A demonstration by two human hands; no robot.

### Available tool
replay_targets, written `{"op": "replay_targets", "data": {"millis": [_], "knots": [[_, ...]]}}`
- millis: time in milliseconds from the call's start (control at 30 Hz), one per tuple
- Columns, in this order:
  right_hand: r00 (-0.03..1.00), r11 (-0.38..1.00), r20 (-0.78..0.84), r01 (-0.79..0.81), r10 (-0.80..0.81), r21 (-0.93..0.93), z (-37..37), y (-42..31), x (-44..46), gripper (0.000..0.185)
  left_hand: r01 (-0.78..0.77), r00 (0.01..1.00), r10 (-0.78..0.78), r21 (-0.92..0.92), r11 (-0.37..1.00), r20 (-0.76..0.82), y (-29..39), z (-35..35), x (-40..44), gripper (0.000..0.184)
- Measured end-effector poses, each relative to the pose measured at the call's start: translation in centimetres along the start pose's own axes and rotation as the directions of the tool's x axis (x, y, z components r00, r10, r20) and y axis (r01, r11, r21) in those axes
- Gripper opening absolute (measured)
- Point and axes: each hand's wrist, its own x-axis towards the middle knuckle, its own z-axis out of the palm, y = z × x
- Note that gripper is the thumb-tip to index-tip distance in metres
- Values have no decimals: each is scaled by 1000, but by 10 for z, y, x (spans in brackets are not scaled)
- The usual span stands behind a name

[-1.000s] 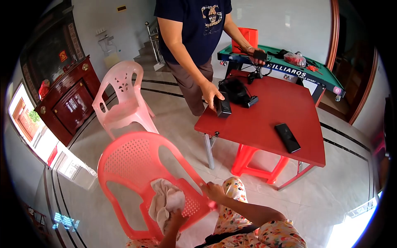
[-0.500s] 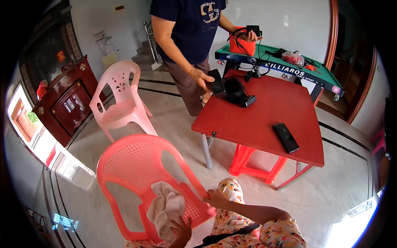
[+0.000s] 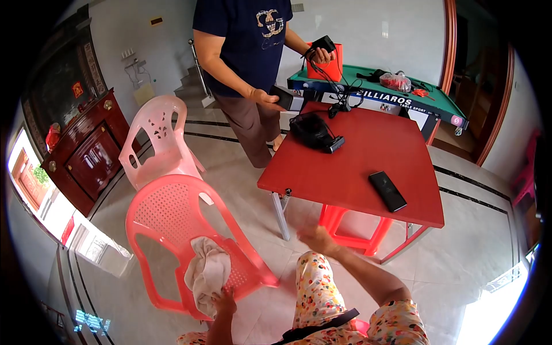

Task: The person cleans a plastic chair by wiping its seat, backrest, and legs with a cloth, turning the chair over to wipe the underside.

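Observation:
A crumpled light cloth (image 3: 208,270) lies over the seat of the pink plastic armchair (image 3: 167,215) in front of me. My left hand (image 3: 224,301) is on the cloth's lower right edge, fingers closed on it. My right hand (image 3: 319,240) is in the air above my knee, between the chair and the red table (image 3: 379,146). Motion blurs its fingers, and I see nothing in it.
A black phone (image 3: 387,191) and black strapped gear (image 3: 315,132) lie on the table, a red stool (image 3: 353,230) beneath. Behind it stand a person (image 3: 244,57) holding a dark device and cabled box, and a billiards table (image 3: 420,99). Another pink chair (image 3: 155,135) stands left.
My right hand has let go of the chair's armrest and moved up toward the table. My left hand stays at the cloth. The other person's dark device has moved away from the table's edge.

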Motion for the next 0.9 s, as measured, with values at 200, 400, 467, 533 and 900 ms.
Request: {"op": "replay_targets", "data": {"millis": [200, 400, 467, 533, 900], "knots": [[987, 998, -160, 34, -25, 52, -69, -47, 8, 20, 92, 984, -72, -124, 988, 161, 11, -15, -5, 86], [946, 986, -289, 165, -149, 31, -88, -60, -16, 16, 93, 943, -25, -191, 977, 333, 7, -40, -3, 99], [928, 983, -345, 171, -139, 64, -100, -73, -26, 15, 94, 942, -28, -182, 979, 334, 5, -38, 0, 102], [844, 962, -493, 269, -213, 44, -120, -98, -41, 15, 94, 940, -30, -172, 981, 341, 5, -33, 4, 105], [-455, 197, -512, 577, -729, -793, -207, -238, -164, 47, 33, 951, 11, -139, 990, 309, 1, -10, 15, 105]]}}
